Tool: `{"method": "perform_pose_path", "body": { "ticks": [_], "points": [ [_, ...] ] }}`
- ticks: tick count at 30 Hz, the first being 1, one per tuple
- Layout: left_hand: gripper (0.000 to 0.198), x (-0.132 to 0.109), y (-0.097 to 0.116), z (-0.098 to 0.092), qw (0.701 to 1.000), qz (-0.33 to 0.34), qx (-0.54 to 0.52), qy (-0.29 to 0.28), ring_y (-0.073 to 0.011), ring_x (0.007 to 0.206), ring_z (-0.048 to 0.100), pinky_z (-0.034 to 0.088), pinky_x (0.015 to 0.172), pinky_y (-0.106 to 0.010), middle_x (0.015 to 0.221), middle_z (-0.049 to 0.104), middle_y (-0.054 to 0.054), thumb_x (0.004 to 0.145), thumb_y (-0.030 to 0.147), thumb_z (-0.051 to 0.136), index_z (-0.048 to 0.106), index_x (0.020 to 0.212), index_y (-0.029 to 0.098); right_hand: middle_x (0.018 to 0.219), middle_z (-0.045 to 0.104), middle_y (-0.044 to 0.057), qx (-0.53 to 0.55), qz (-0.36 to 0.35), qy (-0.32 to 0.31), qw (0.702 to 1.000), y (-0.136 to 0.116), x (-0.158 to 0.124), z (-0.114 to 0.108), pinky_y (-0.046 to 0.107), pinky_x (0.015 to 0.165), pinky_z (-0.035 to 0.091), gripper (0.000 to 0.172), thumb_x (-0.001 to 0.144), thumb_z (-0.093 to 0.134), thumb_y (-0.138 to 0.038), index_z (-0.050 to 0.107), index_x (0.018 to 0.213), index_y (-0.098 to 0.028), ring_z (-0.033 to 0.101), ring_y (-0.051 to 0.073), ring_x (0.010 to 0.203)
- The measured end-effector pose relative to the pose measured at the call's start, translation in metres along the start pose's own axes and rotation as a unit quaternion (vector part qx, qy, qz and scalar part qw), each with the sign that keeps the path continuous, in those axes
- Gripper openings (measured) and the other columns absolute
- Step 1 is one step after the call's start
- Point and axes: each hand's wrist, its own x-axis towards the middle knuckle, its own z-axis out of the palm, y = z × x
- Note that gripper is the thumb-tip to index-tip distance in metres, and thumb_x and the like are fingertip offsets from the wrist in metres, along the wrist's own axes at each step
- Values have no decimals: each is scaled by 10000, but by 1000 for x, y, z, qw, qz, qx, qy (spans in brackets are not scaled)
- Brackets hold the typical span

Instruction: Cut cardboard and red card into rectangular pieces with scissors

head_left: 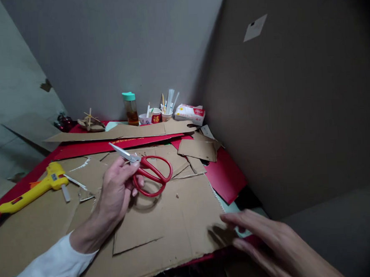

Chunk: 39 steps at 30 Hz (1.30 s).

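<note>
My left hand (118,186) is closed around a pair of scissors (157,177) with red looped handles, gripping near the pivot. Its metal blades point up and to the left. Beneath it lies a large brown cardboard sheet (174,222) with a dark cut line near its lower left. By the sheet's right edge is my right hand (256,230), fingers apart and holding nothing. Whether its fingertips touch the cardboard I cannot tell.
On the left a yellow glue gun (34,191) rests on cardboard. Cardboard strips (134,131) and red board (226,173) lie further back. Along the wall stand a teal-lidded bottle (130,109), several cups (156,115) and a tissue pack (189,113). A grey partition (296,106) rises at right.
</note>
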Motion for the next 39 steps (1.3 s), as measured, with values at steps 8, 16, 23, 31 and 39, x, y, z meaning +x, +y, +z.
{"method": "perform_pose_path", "body": {
  "ticks": [8,16,23,31,39],
  "points": [
    [200,-5,2,0,998,-8,20,-67,-63,392,511,314,335,-146,649,595,42,797,271,718,616,941,178,1126,693,72,312,13,-23,950,-56,134,28,378,954,482,249,993,520,-379,634,1159,-232,637,219,1058],
    [227,14,-4,-11,993,5,75,-88,-98,452,531,410,411,-194,667,600,22,834,333,682,614,994,186,974,712,88,667,76,-241,701,-41,179,59,439,930,488,354,940,533,-473,615,1112,-174,689,220,867],
    [294,39,-8,-25,944,107,310,-27,-217,753,597,494,659,-317,906,676,-86,911,448,540,692,908,196,802,666,3,737,130,-67,660,-31,202,69,251,695,485,313,925,523,-506,627,1018,-226,622,142,715],
    [512,55,-30,-46,779,162,594,-121,-355,992,520,357,972,-506,969,656,-122,773,565,700,735,1097,170,950,617,5,714,87,-10,695,-23,199,81,274,772,476,402,836,688,-400,589,1202,-266,586,158,828],
    [685,58,-19,-52,720,146,659,-163,-355,1003,524,389,939,-506,1013,618,-148,841,632,578,663,1263,98,901,598,-1,663,47,-19,747,-18,194,85,334,820,468,417,854,704,-382,582,1246,-308,581,184,842]
  ]
}}
